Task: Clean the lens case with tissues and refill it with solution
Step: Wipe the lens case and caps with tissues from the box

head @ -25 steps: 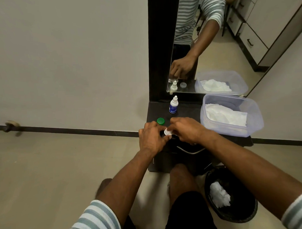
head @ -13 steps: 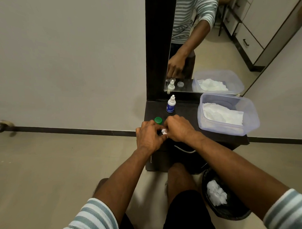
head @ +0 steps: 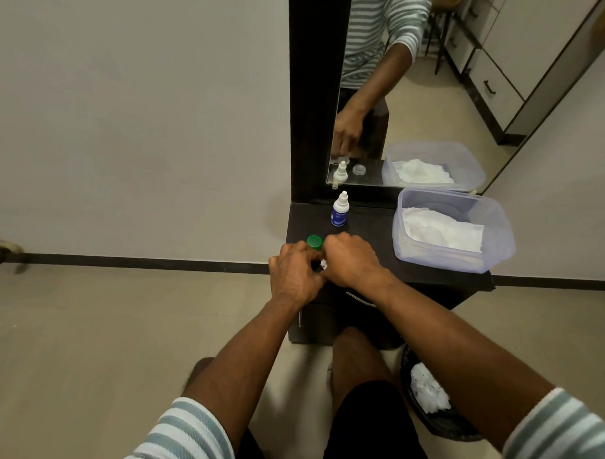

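Observation:
My left hand (head: 294,274) and my right hand (head: 352,260) meet over the front left of the dark dresser top (head: 369,223). Both are curled around something small between them, of which only a scrap of white tissue (head: 324,264) shows. The lens case itself is hidden by my fingers. A green cap (head: 314,242) sits on the top just behind my left knuckles. The small white solution bottle (head: 340,209) with a blue label stands upright farther back, near the mirror.
A clear plastic tub (head: 500,246) of white tissues fills the right side of the dresser top. A black bin (head: 435,427) with crumpled tissue stands on the floor at lower right. The mirror (head: 426,87) rises behind; drawers sit under my hands.
My hands have closed more tightly together, so less of the white tissue shows than a second ago. The bottle, green cap and tub have stayed where they were.

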